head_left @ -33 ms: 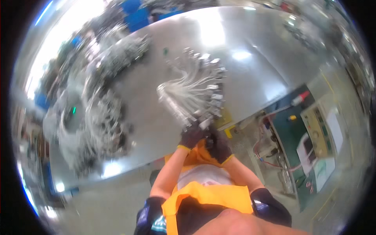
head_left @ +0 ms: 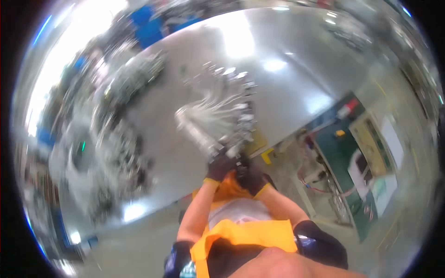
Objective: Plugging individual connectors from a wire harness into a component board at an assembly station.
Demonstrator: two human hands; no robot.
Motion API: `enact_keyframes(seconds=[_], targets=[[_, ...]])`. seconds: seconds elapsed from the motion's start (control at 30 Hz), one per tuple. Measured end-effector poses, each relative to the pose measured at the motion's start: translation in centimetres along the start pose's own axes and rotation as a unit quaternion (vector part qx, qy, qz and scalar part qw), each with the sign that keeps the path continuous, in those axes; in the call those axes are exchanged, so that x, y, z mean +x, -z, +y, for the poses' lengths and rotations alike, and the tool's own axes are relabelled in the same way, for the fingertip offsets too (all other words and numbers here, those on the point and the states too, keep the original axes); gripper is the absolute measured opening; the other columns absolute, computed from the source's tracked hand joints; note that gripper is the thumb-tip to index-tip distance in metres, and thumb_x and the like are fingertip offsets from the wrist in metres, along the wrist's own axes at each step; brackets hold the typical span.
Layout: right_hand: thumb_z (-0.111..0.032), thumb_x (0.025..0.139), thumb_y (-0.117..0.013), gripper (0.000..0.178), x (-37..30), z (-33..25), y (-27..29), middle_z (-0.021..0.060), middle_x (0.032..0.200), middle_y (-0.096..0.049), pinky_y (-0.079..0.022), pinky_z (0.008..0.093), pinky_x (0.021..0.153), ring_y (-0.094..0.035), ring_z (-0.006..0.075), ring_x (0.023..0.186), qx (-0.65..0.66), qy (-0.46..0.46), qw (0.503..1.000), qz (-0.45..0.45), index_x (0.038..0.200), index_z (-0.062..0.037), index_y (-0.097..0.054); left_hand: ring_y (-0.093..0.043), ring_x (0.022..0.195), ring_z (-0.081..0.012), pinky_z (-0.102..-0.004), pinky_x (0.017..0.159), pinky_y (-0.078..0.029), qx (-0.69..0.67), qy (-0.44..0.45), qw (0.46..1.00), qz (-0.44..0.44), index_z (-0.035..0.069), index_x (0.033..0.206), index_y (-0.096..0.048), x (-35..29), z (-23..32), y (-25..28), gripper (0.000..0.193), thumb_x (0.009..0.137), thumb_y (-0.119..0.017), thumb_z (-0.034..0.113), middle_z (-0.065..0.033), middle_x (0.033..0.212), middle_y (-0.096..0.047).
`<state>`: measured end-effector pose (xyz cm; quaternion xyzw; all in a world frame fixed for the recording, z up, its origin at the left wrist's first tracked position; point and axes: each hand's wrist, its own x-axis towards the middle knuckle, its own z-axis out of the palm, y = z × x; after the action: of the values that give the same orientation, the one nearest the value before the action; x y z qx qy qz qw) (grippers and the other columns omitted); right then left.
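Bright overall, blown out to white at upper left. Hard glare patches on the metal table point(head_left: 296, 111), biggest near its far edge. Motion blur throughout (white wire bundle point(head_left: 215, 109) smeared too). Strong fisheye bending, soft rim, black corners.

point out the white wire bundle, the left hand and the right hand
White wire bundle point(head_left: 213, 111): head view, middle of the fanned wires.
Left hand point(head_left: 219, 167): head view, middle of the hand.
Right hand point(head_left: 252, 177): head view, middle of the hand.

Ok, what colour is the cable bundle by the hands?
The bundle is whitish; it shows best in the head view.
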<state>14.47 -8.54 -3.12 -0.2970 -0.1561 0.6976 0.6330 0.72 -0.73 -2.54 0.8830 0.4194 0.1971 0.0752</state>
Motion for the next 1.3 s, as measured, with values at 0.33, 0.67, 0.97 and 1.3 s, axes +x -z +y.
enact_keyframes(seconds=[0.33,0.67,0.97,1.3], targets=[[-0.02,0.096,-0.052,0.032,-6.7,-11.0,11.7,0.0128,0.115,-0.055,-0.046,0.0366,0.088,-0.055,0.0295,0.103,-0.544,0.366,0.703,0.276,0.127,-0.0109,-0.056,-0.055,0.123,-0.0337,-0.0445,0.1,-0.044,-0.135,0.15,0.979,-0.001,-0.005,0.131,-0.052,0.1,3.2,5.8,0.064,0.089,-0.062,0.042,-0.0213,0.135,-0.056],[-0.023,0.091,-0.064,0.033,-9.9,-22.4,19.5,0.0219,0.121,-0.061,-0.044,0.0425,0.098,-0.055,0.0377,0.118,-0.761,0.318,0.188,0.533,0.122,-0.0108,-0.061,-0.061,0.101,-0.0267,-0.0336,0.091,-0.047,-0.612,0.362,0.695,0.113,0.002,0.132,-0.054,7.0,-8.1,12.0,0.043,0.099,-0.057,0.03,-0.0163,0.128,-0.059],[-0.018,0.087,-0.07,0.035,2.7,-25.8,9.1,0.0165,0.128,-0.06,-0.043,0.0433,0.103,-0.052,0.0348,0.122,-0.684,0.512,0.422,0.304,0.121,-0.0133,-0.064,-0.056,0.071,-0.0117,-0.0292,0.06,-0.047,-0.537,0.214,0.815,-0.035,0.005,0.115,-0.066,24.3,-11.2,13.8,0.029,0.094,-0.064,0.025,-0.006,0.09,-0.065],[-0.055,0.085,-0.065,0.093,14.9,-20.1,-5.8,0.0218,0.152,-0.035,-0.024,0.0439,0.118,-0.03,0.0391,0.142,-0.806,0.427,0.41,0.021,0.149,0.0022,-0.029,-0.064,0.105,-0.0287,-0.0411,0.094,-0.05,0.375,0.038,0.921,0.102,0.014,0.117,-0.068,21.2,-16.1,19.9,0.037,0.086,-0.057,0.03,-0.013,0.115,-0.067]])
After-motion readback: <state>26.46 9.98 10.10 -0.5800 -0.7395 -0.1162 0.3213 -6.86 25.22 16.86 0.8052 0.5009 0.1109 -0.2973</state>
